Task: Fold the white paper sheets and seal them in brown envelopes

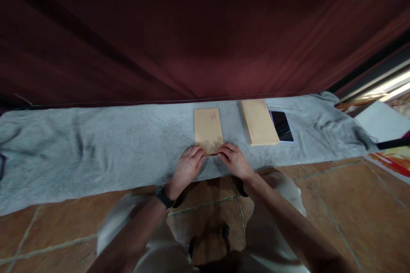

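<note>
A tan paper envelope (208,129) with small red print near its top right lies flat on the grey cloth (134,145). My left hand (189,163), with a dark watch on the wrist, pinches the envelope's near left corner. At the near right corner, the fingers of my right hand (235,161) are closed on the same near edge. Between the hands that edge shows a thin darker line. My fingertips partly cover both corners.
To the right sits a stack of tan envelopes (260,123), with a dark-screened phone (282,126) beside it. A dark red curtain (198,42) hangs behind the cloth. Brown floor tiles (346,204) lie below, and a white sheet (382,120) is at the far right.
</note>
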{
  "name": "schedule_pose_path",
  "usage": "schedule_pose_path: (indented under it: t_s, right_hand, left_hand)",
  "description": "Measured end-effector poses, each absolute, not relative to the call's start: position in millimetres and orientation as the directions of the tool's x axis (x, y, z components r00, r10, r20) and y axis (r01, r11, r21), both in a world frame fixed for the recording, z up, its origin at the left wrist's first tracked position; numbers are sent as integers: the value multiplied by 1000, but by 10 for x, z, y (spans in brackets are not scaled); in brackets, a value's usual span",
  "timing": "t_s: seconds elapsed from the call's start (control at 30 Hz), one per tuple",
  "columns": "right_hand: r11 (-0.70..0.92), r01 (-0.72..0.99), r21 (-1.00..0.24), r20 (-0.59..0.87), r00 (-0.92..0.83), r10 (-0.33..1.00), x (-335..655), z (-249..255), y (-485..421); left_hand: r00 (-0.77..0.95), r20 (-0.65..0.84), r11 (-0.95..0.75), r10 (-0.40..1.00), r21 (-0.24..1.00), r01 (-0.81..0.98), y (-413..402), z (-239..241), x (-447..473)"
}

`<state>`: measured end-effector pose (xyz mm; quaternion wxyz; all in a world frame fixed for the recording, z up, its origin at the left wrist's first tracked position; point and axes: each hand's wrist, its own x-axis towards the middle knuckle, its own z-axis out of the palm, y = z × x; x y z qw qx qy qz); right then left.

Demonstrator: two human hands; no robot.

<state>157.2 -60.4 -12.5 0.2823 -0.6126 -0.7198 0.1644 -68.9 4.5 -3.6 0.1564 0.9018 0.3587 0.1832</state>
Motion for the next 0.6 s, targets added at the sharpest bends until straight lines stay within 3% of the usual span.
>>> schedule_pose_path:
  t_s: [0.4,0.6]
  right_hand:
    - [111,854,-509,194,-12,981,1496,-140,-548]
    - [97,863,-496,234,26,972,1450,-163,-542]
  left_hand:
    - [644,255,-689,721,357,630,9,-65,-622]
    - [671,282,-728,685,257,635,-46,-52,-619]
